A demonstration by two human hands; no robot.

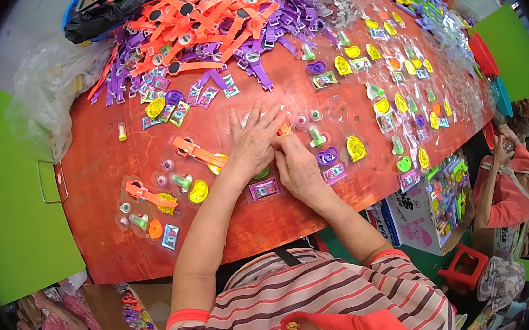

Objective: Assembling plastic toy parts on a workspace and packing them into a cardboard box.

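Observation:
My left hand lies flat with its fingers stretched out over a clear plastic blister tray, mostly hidden beneath it. Close beside it, my right hand has its fingers curled around the end of an orange toy watch, of which only a short piece shows. Below the hands sits a purple candy sachet. To the left are an orange toy watch on a yellow piece, and a filled tray with another orange watch. Right of my hands, a tray holds a green-based tube and a yellow piece.
A heap of orange and purple toy watches covers the far side of the red table. Rows of filled trays stand at the right. A clear plastic bag hangs at the left edge. Another person is at the far right.

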